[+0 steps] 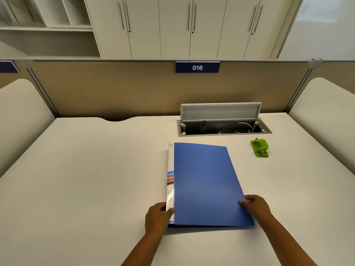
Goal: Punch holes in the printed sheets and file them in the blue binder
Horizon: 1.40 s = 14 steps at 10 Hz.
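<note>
holding the blue binder (pixel 207 181) flat on the desk (pixel 86 179), both hands sit at its near corners: the left hand (pixel 157 217) pinches the spine edge, thumb on the striped label strip, and the right hand (pixel 256 208) curls over the open edge of the cover, fingertips (pixel 242 202) on top. this looks like a steadying grip, the spine pinned so the cover can be lifted from the right. the binder is closed, with a thin, matte, slightly flexible cover and a glossy clear sleeve along the spine. the green hole punch (pixel 259 147), a small glossy plastic wedge, lies well apart at the far right, near the open cable tray (pixel 223 127). no printed sheets are visible; whether they lie inside the binder, i cannot tell.
</note>
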### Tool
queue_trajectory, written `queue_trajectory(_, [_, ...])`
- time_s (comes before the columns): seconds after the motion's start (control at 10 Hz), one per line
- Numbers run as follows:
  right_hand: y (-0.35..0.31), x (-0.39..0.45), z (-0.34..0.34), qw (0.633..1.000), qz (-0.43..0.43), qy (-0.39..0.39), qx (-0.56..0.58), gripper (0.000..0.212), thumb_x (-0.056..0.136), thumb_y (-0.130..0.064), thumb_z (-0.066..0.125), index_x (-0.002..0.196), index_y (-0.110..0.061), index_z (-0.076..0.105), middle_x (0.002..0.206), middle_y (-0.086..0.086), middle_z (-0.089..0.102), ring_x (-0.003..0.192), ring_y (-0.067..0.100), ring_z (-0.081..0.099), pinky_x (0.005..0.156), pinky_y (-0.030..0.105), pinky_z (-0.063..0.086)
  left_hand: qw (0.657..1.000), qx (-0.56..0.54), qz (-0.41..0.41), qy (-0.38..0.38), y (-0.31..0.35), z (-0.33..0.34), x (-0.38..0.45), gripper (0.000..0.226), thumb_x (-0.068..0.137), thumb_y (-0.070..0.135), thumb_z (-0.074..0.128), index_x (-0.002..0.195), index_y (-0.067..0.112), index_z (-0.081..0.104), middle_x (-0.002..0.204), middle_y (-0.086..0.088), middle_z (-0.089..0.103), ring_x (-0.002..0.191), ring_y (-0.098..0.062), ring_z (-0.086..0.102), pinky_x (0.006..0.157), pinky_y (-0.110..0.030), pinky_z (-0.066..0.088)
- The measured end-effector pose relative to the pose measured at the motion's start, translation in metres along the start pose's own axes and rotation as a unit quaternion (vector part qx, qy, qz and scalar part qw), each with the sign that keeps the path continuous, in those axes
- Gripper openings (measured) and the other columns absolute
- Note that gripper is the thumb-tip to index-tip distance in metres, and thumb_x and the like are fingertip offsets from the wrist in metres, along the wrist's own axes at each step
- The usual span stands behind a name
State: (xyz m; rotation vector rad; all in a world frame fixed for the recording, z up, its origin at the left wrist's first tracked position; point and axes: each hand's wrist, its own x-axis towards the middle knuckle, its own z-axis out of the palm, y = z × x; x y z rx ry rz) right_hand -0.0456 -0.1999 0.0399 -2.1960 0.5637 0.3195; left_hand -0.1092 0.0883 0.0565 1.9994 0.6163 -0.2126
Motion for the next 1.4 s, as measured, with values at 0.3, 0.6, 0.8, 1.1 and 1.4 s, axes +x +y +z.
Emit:
queue_trajectory(0.3, [-0.047, 0.002, 0.019, 0.997, -0.057, 0.002, 0.05, 0.024, 0.082, -0.016, 0.064, 0.103, -0.005, 0.066, 0.089, 0.007, 0.068, 0.088, 0.025, 0.063, 0.081, 0.034, 0.048, 0.998, -0.033, 0.022, 0.056, 0.004, -0.045, 0.021, 0.037, 0.084, 0.019, 0.062, 0.119, 0.007, 0.059, 0.119, -0.012, 0.064, 0.103, -0.029, 0.06, 0.08, -0.031, 0.047])
queue_trajectory(0.6, [-0.122, 0.009, 0.08, 0.991, -0.104, -0.066, 0.055, 0.021, 0.083, -0.012, 0.062, 0.101, -0.003, 0.066, 0.092, 0.009, 0.067, 0.084, 0.022, 0.06, 0.078, 0.029, 0.046, 0.991, -0.037, -0.012, 0.131, -0.019, -0.105, 0.051, 0.03, 0.086, 0.016, 0.059, 0.114, 0.004, 0.062, 0.111, -0.016, 0.066, 0.097, -0.033, 0.06, 0.075, -0.031, 0.043])
queue_trajectory(0.8, [-0.137, 0.015, 0.113, 0.991, -0.095, -0.093, 0.028, 0.022, 0.082, -0.017, 0.064, 0.099, -0.004, 0.067, 0.105, 0.012, 0.068, 0.084, 0.02, 0.057, 0.076, 0.027, 0.045, 0.988, -0.025, -0.043, 0.145, -0.035, -0.12, 0.061, 0.031, 0.087, 0.011, 0.057, 0.116, 0.001, 0.059, 0.115, -0.019, 0.064, 0.099, -0.037, 0.06, 0.08, -0.039, 0.047])
queue_trajectory(1.1, [-0.136, 0.017, 0.128, 0.991, -0.077, -0.096, 0.052, 0.025, 0.08, -0.014, 0.066, 0.103, -0.005, 0.066, 0.102, 0.01, 0.069, 0.085, 0.019, 0.06, 0.08, 0.027, 0.048, 0.986, -0.014, -0.066, 0.151, -0.04, -0.122, 0.069, 0.037, 0.09, 0.013, 0.053, 0.124, -0.001, 0.051, 0.124, -0.021, 0.058, 0.106, -0.039, 0.056, 0.085, -0.044, 0.046])
queue_trajectory(1.4, [-0.134, 0.009, 0.127, 0.986, -0.132, -0.096, 0.017, 0.039, 0.08, -0.009, 0.062, 0.119, -0.009, 0.057, 0.112, 0.007, 0.064, 0.098, 0.02, 0.059, 0.085, 0.025, 0.043, 0.968, 0.074, 0.013, 0.241, -0.03, -0.105, 0.055, 0.058, 0.084, 0.011, 0.06, 0.137, 0.006, 0.036, 0.137, -0.019, 0.044, 0.122, -0.036, 0.044, 0.096, -0.047, 0.041])
